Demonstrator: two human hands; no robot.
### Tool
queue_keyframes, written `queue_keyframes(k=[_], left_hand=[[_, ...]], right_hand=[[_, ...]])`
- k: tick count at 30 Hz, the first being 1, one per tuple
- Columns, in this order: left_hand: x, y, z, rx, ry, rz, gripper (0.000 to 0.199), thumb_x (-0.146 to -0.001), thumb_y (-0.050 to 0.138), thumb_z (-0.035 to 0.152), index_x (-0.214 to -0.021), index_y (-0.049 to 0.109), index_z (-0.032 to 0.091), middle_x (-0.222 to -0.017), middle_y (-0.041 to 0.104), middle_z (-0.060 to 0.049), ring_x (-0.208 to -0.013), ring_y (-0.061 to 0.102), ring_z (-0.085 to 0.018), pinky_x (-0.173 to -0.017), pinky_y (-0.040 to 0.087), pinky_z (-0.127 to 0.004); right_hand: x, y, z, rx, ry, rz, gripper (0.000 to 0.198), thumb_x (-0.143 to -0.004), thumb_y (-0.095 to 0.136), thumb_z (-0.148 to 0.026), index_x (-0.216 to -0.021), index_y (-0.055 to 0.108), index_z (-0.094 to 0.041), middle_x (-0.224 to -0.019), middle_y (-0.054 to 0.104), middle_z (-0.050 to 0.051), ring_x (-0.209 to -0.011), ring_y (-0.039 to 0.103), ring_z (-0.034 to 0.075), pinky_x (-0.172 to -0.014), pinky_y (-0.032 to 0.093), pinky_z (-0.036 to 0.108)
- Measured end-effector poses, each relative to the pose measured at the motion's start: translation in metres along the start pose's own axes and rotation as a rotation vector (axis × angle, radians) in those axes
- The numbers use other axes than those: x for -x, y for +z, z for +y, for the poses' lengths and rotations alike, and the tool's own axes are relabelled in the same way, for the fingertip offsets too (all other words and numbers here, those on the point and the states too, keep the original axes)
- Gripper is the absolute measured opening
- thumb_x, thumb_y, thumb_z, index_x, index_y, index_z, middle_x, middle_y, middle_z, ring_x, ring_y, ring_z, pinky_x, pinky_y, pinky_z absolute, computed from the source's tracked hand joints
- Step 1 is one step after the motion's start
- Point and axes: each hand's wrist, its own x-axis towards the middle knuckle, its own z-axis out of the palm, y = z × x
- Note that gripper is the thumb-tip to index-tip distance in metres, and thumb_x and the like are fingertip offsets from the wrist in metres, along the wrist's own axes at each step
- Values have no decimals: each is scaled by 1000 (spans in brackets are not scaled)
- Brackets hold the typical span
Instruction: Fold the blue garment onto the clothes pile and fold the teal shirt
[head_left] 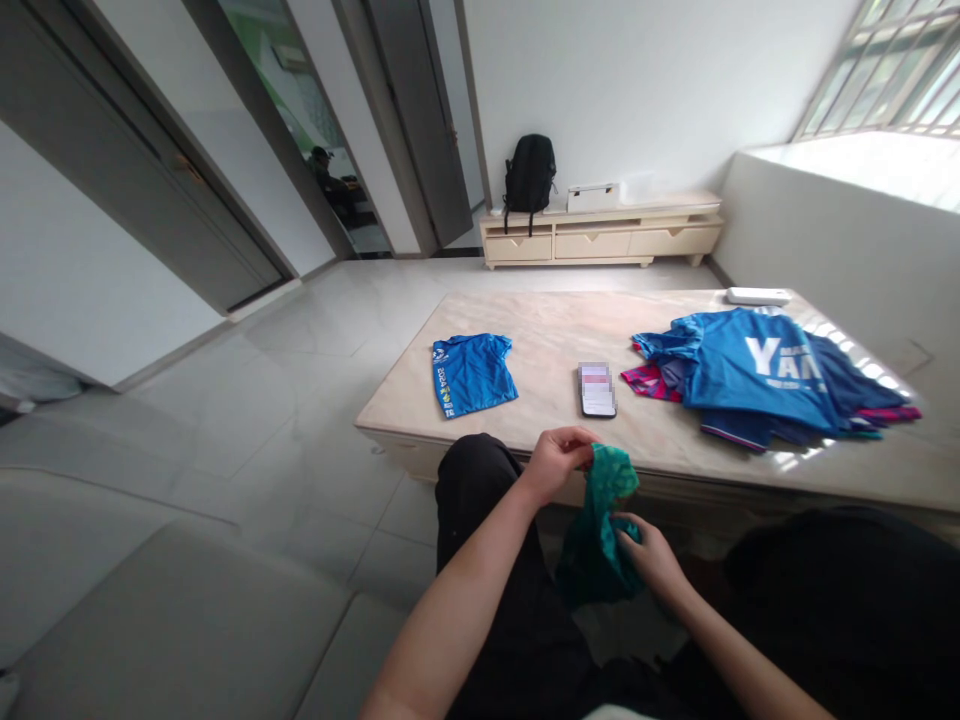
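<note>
- two hands grasp one teal garment [600,525] over the lap, just short of the tabletop [540,330] edge.
- left hand [556,458] pinches its top edge; right hand [651,555] clenches the lower bunch.
- step in hand, as i judge it: opening the crumpled cloth out; next calls for finding its edges and drawing them apart.
- its long axis hangs roughly top to bottom, tilted slightly left at the bottom.
- a folded blue shirt [471,372], a phone [597,389] and a shirt pile [765,375] lie well apart on the tabletop.
</note>
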Motion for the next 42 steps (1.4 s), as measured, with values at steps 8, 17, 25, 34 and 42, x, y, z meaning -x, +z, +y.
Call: queue_keyframes(k=[8,17,25,34,42], left_hand=[[7,7,2,-39,-1,-95,27,-72,92,35,-80,80,13,-88,74,-8,-80,67,-17,-72,51,-26],[8,10,5,-45,2,-96,16,-73,89,27,-78,80,14,-87,74,-7,-81,68,-18,-75,52,-27],[6,14,18,-3,90,-107,9,-83,84,23,-80,78,18,-87,72,-3,-76,66,-14,-69,51,-24],[17,58,31,-352,559,-223,17,-91,72,8,-87,79,23,-86,74,-4,-93,63,-21,-89,52,-36],[22,56,20,-329,329,-196,20,-87,71,7,-95,76,24,-124,67,-6,-113,68,-22,-101,52,-35]], right_hand=[[11,6,-16,-52,-155,-40,78,-82,65,-53,-151,50,-19,-128,72,13,-115,70,31,-98,55,40],[24,-6,-41,-35,-235,-103,50,-90,61,-66,-92,77,-18,-94,77,9,-98,70,33,-93,53,41],[22,-42,-105,-109,-260,78,48,-88,68,-65,-100,77,-19,-95,74,8,-84,65,24,-79,53,34],[79,-59,-160,-432,-288,-85,66,-76,79,-71,-122,75,-24,-118,74,10,-109,67,29,-93,56,40],[87,-68,-171,-650,-184,-140,46,-84,79,-60,-112,80,-23,-101,76,6,-92,69,21,-81,56,31]])
